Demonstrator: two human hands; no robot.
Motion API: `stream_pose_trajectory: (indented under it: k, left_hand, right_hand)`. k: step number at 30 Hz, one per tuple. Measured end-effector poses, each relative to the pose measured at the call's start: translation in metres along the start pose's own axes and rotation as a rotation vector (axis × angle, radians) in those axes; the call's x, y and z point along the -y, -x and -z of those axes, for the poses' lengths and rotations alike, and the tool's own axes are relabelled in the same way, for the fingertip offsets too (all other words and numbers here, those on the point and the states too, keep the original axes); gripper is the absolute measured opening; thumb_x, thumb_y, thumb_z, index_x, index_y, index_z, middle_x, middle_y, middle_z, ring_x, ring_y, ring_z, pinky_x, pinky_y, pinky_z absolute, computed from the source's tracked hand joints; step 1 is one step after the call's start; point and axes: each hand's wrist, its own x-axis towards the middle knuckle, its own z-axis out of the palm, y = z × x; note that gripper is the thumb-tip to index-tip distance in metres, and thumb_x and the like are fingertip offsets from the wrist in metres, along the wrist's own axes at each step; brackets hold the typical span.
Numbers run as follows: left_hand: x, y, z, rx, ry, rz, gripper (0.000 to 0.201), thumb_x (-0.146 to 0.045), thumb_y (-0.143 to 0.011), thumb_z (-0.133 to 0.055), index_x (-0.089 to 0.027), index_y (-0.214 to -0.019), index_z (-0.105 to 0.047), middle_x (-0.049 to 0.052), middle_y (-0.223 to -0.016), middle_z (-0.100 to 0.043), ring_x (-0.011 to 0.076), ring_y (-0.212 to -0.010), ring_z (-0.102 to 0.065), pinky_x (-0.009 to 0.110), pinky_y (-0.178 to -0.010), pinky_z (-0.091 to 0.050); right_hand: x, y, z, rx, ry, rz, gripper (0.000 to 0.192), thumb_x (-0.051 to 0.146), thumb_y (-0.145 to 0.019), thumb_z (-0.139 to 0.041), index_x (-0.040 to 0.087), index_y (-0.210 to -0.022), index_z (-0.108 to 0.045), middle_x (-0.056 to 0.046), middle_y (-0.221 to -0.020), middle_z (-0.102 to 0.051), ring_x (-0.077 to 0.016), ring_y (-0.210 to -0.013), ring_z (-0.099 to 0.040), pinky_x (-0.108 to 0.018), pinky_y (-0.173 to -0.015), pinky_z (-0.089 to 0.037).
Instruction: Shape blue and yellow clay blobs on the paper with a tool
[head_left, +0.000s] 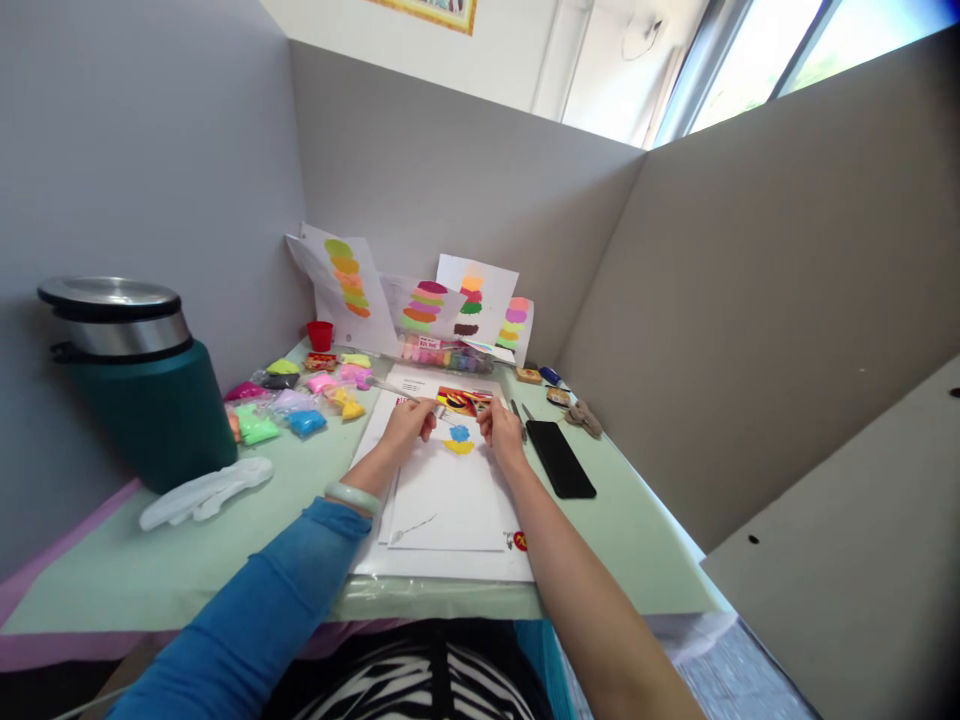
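Observation:
My left hand (411, 424) is closed around a thin, pale, stick-like tool (391, 387) that slants over the paper. My right hand (502, 430) is closed in a pinch opposite it; what lies between its fingertips is too small to make out. Between both hands, a sheet of white paper (450, 505) carries a blue patch (460, 433) and, just below it, a yellow patch (459, 448). A picture in red and yellow (463, 401) shows beyond the fingertips.
Bags of coloured material (306, 423) lie on the left, near a green flask (154, 410) and a crumpled white item (206, 492). A black phone (560, 460) lies right of the paper. Painted sheets (480, 290) lean on the back partition (450, 180).

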Motion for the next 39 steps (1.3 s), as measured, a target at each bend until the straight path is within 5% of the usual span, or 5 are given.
stream_pose_trajectory:
  k: [6, 11, 19, 29, 39]
  left_hand:
    - [0.01, -0.003, 0.003, 0.009, -0.15, 0.04, 0.026, -0.031, -0.072, -0.045, -0.013, -0.076, -0.063, -0.004, -0.043, -0.048, 0.0072, -0.032, -0.038, 0.021, -0.036, -0.026]
    - [0.013, -0.004, 0.003, 0.004, -0.153, 0.102, 0.027, -0.035, -0.076, -0.043, -0.013, -0.071, -0.057, -0.002, -0.046, -0.049, 0.0082, -0.033, -0.041, 0.021, -0.036, -0.03]
    - [0.015, -0.004, 0.002, 0.022, -0.275, 0.103, 0.028, -0.039, -0.081, -0.038, -0.017, -0.07, -0.052, -0.003, -0.046, -0.049, 0.0093, -0.035, -0.041, 0.021, -0.038, -0.03]
    - [0.013, 0.002, 0.003, 0.156, -0.577, -0.096, 0.032, -0.042, -0.082, -0.035, -0.018, -0.069, -0.053, -0.004, -0.045, -0.048, 0.0126, -0.045, -0.046, 0.024, -0.051, -0.036]
    - [0.013, 0.001, 0.001, 0.18, -0.672, -0.142, 0.037, -0.045, -0.083, -0.033, -0.018, -0.068, -0.054, -0.003, -0.047, -0.05, 0.0153, -0.052, -0.05, 0.025, -0.056, -0.036]
  right_hand:
    - [-0.008, -0.007, 0.003, 0.092, 0.426, -0.115, 0.05, 0.052, -0.085, -0.034, 0.018, -0.059, -0.059, 0.001, -0.047, -0.057, -0.009, -0.039, -0.048, -0.021, -0.046, -0.038]
    - [-0.008, -0.012, 0.007, 0.239, 0.391, -0.182, 0.04, 0.047, -0.083, -0.043, 0.016, -0.06, -0.056, 0.0, -0.047, -0.056, -0.0084, -0.034, -0.046, -0.02, -0.042, -0.037]
    - [-0.016, 0.002, 0.018, -0.075, 0.152, -0.032, 0.04, 0.049, -0.081, -0.04, 0.016, -0.065, -0.054, 0.004, -0.046, -0.047, -0.0061, -0.034, -0.037, -0.018, -0.036, -0.029]
    - [-0.019, 0.0, 0.02, -0.061, 0.519, 0.054, 0.046, 0.048, -0.084, -0.032, 0.018, -0.061, -0.059, 0.001, -0.051, -0.058, -0.0121, -0.055, -0.055, -0.021, -0.057, -0.038]
    - [-0.017, 0.001, 0.019, -0.015, 0.596, 0.06, 0.046, 0.045, -0.087, -0.031, 0.019, -0.064, -0.061, 0.001, -0.053, -0.06, -0.0127, -0.061, -0.056, -0.02, -0.061, -0.037]
